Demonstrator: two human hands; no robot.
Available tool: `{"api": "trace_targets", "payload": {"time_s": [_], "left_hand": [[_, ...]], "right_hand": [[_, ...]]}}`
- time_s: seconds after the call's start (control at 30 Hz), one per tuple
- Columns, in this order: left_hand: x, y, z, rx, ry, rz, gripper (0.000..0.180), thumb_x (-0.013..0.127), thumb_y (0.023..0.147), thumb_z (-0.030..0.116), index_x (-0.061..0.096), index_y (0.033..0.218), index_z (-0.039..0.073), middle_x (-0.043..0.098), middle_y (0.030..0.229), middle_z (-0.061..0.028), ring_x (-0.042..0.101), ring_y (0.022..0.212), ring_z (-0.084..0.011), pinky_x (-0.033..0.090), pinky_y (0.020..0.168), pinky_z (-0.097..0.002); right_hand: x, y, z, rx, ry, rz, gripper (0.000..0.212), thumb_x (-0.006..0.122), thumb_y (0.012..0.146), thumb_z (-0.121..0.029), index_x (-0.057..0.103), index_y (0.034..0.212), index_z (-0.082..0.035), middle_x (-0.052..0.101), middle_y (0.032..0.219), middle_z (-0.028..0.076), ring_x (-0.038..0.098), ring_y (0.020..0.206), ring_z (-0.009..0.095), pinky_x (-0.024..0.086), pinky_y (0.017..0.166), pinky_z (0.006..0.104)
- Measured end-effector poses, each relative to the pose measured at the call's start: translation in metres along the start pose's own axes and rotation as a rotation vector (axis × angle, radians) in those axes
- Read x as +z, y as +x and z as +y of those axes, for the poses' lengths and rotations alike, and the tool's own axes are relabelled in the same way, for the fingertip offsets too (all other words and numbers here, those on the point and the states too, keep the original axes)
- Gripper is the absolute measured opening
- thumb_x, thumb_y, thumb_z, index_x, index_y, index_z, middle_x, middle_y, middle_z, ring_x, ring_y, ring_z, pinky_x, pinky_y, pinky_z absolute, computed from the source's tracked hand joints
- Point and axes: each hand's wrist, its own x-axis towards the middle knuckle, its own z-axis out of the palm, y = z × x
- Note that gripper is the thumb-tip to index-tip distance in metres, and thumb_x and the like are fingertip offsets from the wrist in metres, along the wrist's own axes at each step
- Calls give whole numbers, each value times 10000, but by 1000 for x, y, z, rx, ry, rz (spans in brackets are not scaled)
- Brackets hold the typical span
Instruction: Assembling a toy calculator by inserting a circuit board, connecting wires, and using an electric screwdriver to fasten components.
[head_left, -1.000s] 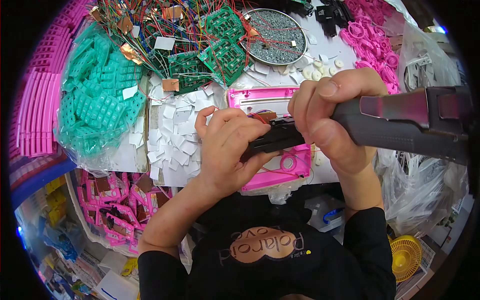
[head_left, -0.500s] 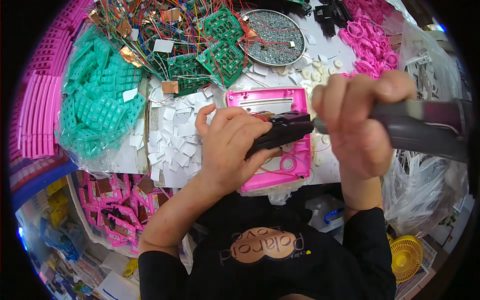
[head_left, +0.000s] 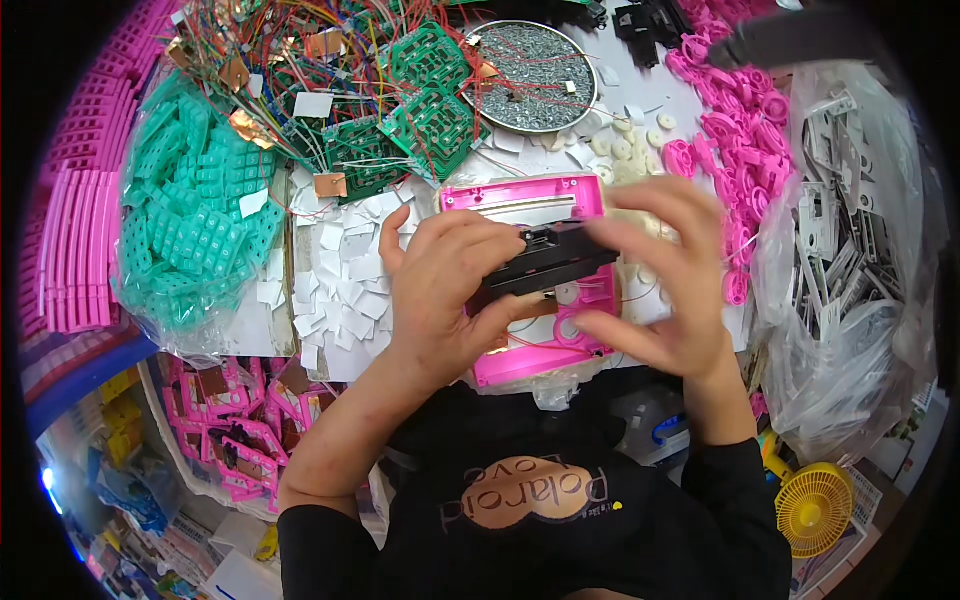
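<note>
My left hand grips a black plastic housing, thumb below and fingers above, holding it tilted over an open pink plastic case. Red wires and a small ring-shaped part show inside the case. My right hand is slightly blurred, its thumb and fingers spread around the housing's right end. It holds nothing, and whether a fingertip touches the housing I cannot tell. A dark power screwdriver hangs at the upper right, away from both hands.
Green circuit boards with tangled wires lie at the back, beside a round tray of screws. White paper squares and teal keypads are to the left. Pink rings and a bag of metal strips lie right.
My right hand has let go of the screwdriver, which has moved up and away to the right. That hand has opened beside the housing, still held in my left hand.
</note>
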Motion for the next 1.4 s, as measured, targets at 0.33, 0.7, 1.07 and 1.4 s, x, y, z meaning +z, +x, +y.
{"api": "trace_targets", "payload": {"time_s": [0.33, 0.7, 1.07, 1.4], "left_hand": [[-1, 0, 3, 37, 85, -23, 479, 853, 750, 287, 664, 1164, 137, 699, 1128, -25, 600, 1120, -268, 177, 1135, -534], [-4, 3, 2, -47, 39, -46, 645, 867, 738, 322, 590, 1265, 77, 649, 1181, -57, 569, 1162, -278, 201, 1133, -522], [2, -15, 3, -52, 109, -12, 726, 843, 734, 393, 525, 1306, 77, 607, 1243, -29, 488, 1236, -289, 190, 1106, -584], [0, -4, 20, -87, 326, -108, 689, 782, 775, 289, 585, 1390, 49, 627, 1158, -71, 504, 1155, -311, 219, 1087, -558]], "right_hand": [[17, 19, 13, -97, 13, -264, 556, 831, 649, -110, 644, 1172, -79, 629, 1099, 94, 586, 1041, 319, 527, 871, 396], [20, 7, 33, -100, 162, -147, 557, 820, 659, -55, 630, 1182, -52, 656, 1093, 137, 611, 963, 350, 516, 846, 433], [20, 32, 49, 365, 390, -294, 306, 720, 918, -309, 680, 972, -10, 586, 682, 120, 567, 616, 164, 459, 606, 309], [17, 50, 32, 404, -105, -232, 344, 769, 860, -297, 676, 1093, -62, 670, 861, 128, 660, 807, 286, 535, 731, 354]]}}
